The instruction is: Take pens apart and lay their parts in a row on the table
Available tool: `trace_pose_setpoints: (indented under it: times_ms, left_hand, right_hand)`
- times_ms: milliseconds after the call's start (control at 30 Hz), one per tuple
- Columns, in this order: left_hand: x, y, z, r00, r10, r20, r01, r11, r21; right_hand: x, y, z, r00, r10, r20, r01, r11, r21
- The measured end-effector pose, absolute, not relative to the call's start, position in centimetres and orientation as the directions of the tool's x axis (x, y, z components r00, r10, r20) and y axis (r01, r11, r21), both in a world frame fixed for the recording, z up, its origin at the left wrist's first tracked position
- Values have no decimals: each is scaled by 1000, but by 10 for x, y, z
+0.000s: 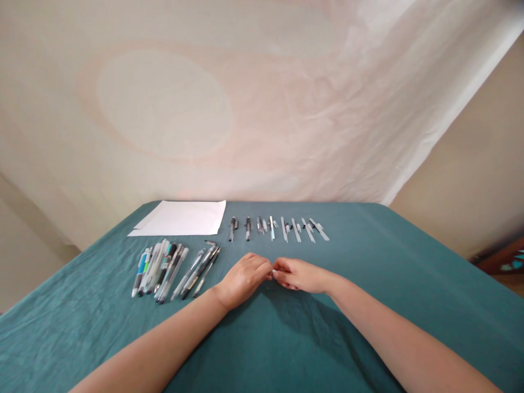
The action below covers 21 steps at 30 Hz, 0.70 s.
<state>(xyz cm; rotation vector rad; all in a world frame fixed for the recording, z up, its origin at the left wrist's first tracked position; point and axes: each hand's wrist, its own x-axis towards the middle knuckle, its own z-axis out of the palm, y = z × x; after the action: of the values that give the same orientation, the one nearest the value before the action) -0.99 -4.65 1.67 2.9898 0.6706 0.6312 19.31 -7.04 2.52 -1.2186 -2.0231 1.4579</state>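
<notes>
My left hand [244, 278] and my right hand [298, 274] meet fingertip to fingertip at the middle of a table covered in teal cloth [286, 338]. Both have curled fingers pinched on a small pale thing between them; I cannot make out what it is. To the left of my left hand lies a bunch of pens [159, 267], and beside it a smaller group of pens [198, 271]. Beyond the hands, a row of small pen parts and caps [278, 227] lies side by side.
A white sheet of paper [180, 217] lies at the far left of the table. A wrinkled cream cloth [245, 98] hangs behind the table as a backdrop. The table's far edge runs just behind the paper and the row of parts.
</notes>
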Motion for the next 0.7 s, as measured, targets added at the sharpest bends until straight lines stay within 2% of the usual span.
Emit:
trace_pose_setpoints:
  times_ms: [167,300,433,500,567,633,700]
  left_hand:
    - [-9,-50,21,832,418,364,418,-905,82]
    - [-9,-52,25,844,400,356,403,-913,70]
    - [-9,-53,28,778,449,440,466,-881,77]
    - [-11,-51,28,705,523,479,544,-832,108]
    - [-14,-48,26,645,593,481,605,-781,152]
    - [-18,-43,23,602,651,461,649,-736,193]
    - [-21,-38,19,571,695,437,682,-698,219]
  right_hand:
    - [189,-73,23,-506,862,-23,565,312,-764]
    - [187,-75,26,-538,843,-2,576,366,-731]
    - [196,-67,29,-519,854,30,615,398,-681]
    - [215,-55,29,-412,911,37,702,342,-625]
    - [245,-40,26,-230,971,58,817,225,-532]
    - [282,-24,20,7,993,115,911,40,-410]
    - [320,-11,10,235,968,92,932,-197,-304]
